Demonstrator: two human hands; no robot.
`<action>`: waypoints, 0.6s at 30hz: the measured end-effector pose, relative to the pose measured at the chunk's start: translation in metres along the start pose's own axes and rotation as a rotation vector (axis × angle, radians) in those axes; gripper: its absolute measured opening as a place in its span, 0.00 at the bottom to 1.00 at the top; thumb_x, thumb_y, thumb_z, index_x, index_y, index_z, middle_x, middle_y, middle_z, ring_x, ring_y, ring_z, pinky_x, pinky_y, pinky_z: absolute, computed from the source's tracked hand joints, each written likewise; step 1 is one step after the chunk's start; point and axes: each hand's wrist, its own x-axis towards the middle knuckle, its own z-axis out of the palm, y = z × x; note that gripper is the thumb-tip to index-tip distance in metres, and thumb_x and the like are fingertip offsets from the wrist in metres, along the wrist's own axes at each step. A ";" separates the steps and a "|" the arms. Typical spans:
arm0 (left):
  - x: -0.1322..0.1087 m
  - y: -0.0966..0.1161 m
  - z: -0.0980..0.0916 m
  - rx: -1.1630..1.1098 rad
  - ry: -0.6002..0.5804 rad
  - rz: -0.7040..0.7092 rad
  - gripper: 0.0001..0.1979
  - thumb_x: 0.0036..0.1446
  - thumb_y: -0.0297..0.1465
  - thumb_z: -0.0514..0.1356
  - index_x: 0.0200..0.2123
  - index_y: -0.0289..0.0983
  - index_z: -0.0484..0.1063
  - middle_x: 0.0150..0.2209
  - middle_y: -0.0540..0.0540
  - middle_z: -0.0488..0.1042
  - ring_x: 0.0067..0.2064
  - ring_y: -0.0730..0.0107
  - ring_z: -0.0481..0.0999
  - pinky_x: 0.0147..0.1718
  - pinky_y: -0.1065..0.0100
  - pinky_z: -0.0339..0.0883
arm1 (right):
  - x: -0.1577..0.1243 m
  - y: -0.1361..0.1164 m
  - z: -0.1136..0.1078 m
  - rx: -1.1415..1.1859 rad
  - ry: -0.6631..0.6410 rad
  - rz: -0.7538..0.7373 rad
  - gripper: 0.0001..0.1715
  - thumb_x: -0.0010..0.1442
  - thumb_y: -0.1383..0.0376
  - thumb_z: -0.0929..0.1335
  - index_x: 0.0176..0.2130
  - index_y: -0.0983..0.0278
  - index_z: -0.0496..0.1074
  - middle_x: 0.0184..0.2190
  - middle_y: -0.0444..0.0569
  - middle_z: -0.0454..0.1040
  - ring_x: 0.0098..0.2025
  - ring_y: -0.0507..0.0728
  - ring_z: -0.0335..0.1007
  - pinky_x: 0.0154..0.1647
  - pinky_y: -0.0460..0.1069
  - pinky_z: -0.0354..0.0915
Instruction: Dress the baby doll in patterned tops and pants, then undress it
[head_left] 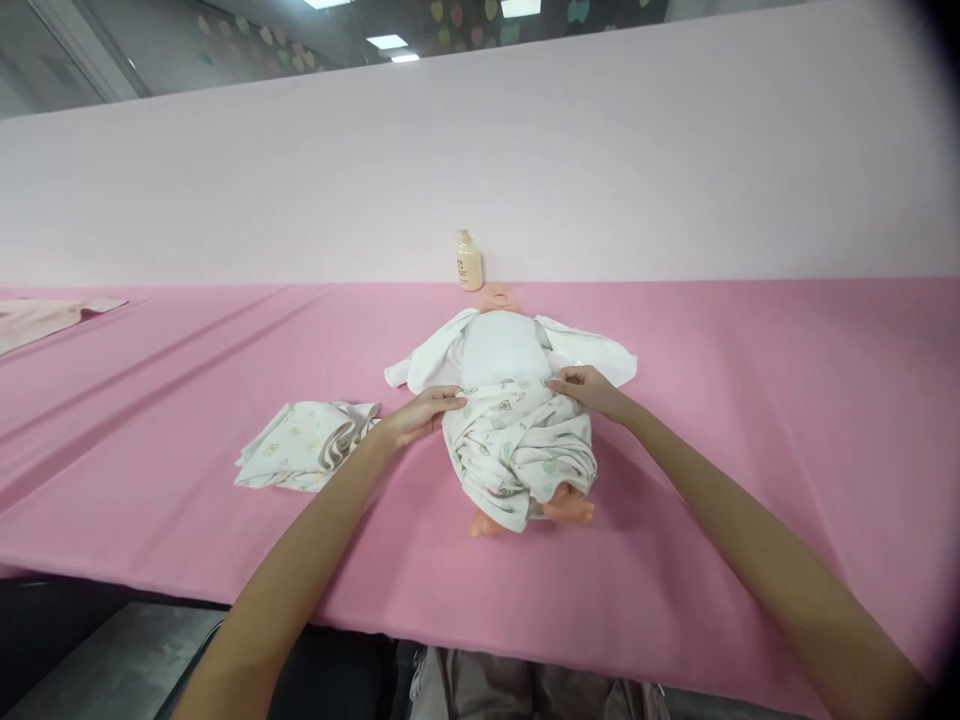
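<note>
A baby doll (499, 298) lies on its back, head toward the wall and feet toward me. It wears a white top (504, 348) with the sleeves spread out. Patterned pants (517, 440) bunch loosely over its hips and legs, and both feet poke out below. My left hand (429, 412) pinches the waistband at the left side. At the right side of the waistband, my right hand (589, 388) is closed on the fabric between thumb and fingers.
A folded patterned cloth (300, 445) lies left of the doll, beside my left forearm. A cream pump bottle (469, 262) stands behind the doll's head near the white wall. Another pale cloth (45, 318) lies at the far left of the pink-covered table (712, 600).
</note>
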 end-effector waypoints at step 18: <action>0.062 0.000 0.010 0.207 0.606 0.288 0.14 0.56 0.42 0.59 0.30 0.36 0.67 0.26 0.50 0.70 0.31 0.71 0.68 0.33 0.68 0.63 | 0.046 -0.005 0.025 -0.161 0.614 0.015 0.21 0.51 0.51 0.68 0.21 0.61 0.59 0.23 0.43 0.66 0.29 0.54 0.59 0.34 0.49 0.56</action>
